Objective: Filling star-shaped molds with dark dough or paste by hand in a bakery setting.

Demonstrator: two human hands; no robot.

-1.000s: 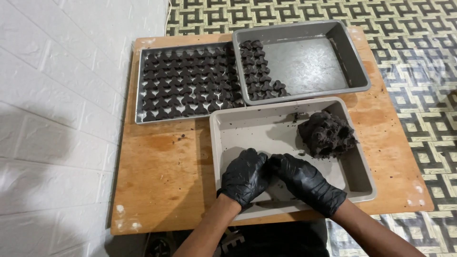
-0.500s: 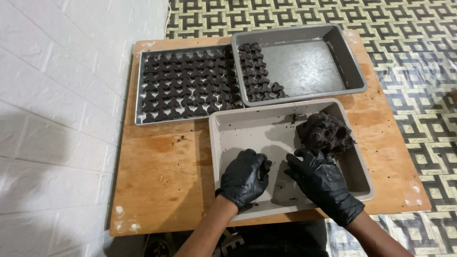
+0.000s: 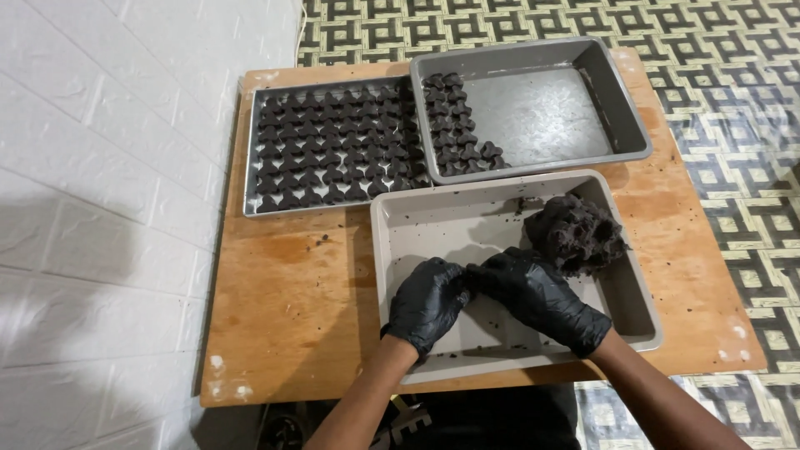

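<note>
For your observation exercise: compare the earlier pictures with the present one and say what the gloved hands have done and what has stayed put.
Half a second ago the right hand was reaching toward the dark dough lump; it has drawn back to meet the left hand, fingertips together over the beige tray. Whether they pinch a small piece is hidden. The lump, the grey tray and the filled flat tray have not moved.

Left hand [image 3: 427, 304], right hand [image 3: 533, 296] black-gloved, fingers curled, fingertips touching.
</note>
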